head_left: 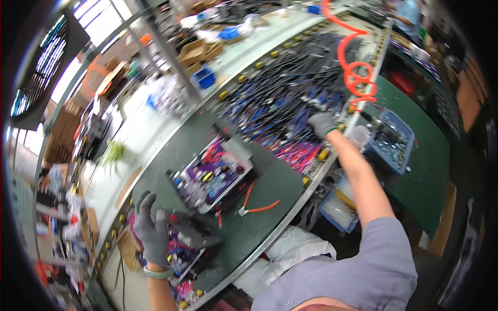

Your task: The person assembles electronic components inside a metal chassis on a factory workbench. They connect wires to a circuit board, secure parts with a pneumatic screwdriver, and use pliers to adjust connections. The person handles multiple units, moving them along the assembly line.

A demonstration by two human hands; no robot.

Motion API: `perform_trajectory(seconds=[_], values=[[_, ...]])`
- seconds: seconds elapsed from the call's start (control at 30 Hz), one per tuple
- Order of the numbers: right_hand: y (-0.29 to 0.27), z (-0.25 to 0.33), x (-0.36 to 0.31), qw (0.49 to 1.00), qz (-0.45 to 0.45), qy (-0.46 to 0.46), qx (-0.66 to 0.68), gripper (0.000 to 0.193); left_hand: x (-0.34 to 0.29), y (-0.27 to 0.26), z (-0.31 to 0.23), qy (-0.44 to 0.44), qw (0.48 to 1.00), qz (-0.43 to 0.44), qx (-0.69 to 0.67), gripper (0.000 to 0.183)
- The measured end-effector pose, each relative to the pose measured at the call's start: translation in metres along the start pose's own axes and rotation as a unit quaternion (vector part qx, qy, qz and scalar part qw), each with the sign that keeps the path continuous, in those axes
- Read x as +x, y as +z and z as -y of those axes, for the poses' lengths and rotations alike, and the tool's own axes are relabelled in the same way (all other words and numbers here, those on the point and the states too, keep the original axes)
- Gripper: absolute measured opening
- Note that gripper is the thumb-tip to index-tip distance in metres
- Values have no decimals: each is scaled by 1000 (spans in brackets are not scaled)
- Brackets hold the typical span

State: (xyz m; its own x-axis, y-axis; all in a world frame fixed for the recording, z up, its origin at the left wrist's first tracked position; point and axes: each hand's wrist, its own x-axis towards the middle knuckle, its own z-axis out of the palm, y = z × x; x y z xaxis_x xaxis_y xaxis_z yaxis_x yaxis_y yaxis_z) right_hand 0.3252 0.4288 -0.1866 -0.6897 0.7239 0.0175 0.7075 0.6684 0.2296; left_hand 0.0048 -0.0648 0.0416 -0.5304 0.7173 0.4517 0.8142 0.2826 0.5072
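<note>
My left hand [151, 233], in a grey glove, is raised at the lower left with its fingers apart and nothing visible in them. Beside it is a dark, box-like piece [193, 231] over a second bin of small coloured parts [179, 254]. My right arm stretches far forward. The gloved right hand [322, 125] rests at the edge of a wide heap of black cables [270, 98] with blue and pink ends; its fingers are too blurred to read. Cutting pliers [264, 209] with orange handles lie spread on the green mat [275, 176], right of a parts bin [244, 173] full of small purple, white and black pieces.
An orange coiled hose [358, 78] hangs near my right hand. Right of the line's metal rail [290, 217] stand a blue bin of metal parts [394, 140] and another blue box [340, 207]. Blue trays [204, 78] stand on the far bench. Another person [408, 18] is at the far right.
</note>
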Motion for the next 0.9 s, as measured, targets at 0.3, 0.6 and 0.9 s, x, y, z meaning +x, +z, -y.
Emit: perform_trajectory(seconds=[0.3,0.6,0.9], values=[[-217,78,-55,794,-294,-124,517,16,-74,-97,33,-135,975,-135,-111,27],[-273,316,-125,729,-230,-542,351,40,-85,-97,1,-178,932,-193,-249,26],[-266,329,-127,765,-280,-536,224,31,-83,-41,-7,147,965,-106,191,25]])
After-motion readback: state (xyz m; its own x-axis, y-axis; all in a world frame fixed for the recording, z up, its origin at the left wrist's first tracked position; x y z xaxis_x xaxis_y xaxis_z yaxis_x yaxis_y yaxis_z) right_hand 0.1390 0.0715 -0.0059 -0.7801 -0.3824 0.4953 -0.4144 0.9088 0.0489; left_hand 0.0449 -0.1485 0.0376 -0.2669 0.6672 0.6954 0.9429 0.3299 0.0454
